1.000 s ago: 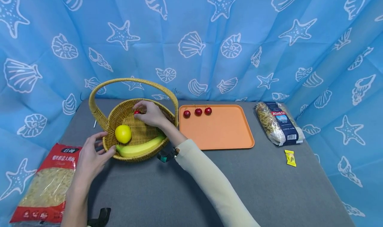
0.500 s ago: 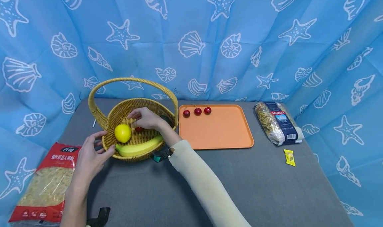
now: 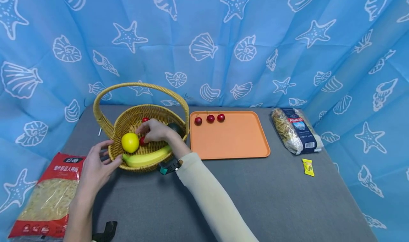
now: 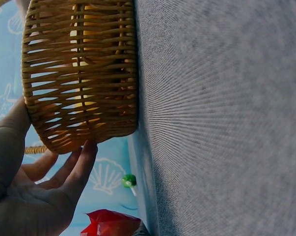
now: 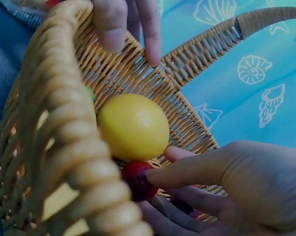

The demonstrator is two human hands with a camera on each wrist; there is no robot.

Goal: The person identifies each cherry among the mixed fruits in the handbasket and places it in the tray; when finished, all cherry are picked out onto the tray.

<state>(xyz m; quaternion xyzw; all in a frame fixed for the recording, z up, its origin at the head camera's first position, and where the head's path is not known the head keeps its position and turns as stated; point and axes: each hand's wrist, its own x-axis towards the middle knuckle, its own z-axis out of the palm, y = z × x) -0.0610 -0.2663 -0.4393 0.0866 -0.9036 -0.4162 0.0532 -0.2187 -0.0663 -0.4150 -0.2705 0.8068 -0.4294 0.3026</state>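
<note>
A wicker basket [image 3: 150, 110] with a tall handle stands at the table's left. My left hand [image 3: 97, 167] holds its left side, thumb near the front rim and fingers against the outer wall, as the left wrist view [image 4: 44, 196] shows. Inside the basket, my right hand [image 3: 156, 130] pinches a red cherry [image 5: 138, 181] between thumb and fingers, right beside a round yellow fruit [image 3: 130, 142]. Another red cherry [image 3: 145, 119] lies farther back. A banana [image 3: 147, 159] lies along the front, and a dark rounded thing [image 3: 175, 128] sits at the right, partly hidden by my hand.
An orange tray [image 3: 230, 139] with three cherries [image 3: 210, 119] along its back edge is right of the basket. Farther right are a pasta bag [image 3: 297, 130] and a small yellow packet [image 3: 308, 167]. A red pasta bag [image 3: 48, 196] lies front left, a green lollipop [image 4: 129, 180] behind it.
My right hand has let go of the cherry at the back of the basket, come forward to another cherry and shifted it left to the yellow fruit. My left hand stays on the basket.
</note>
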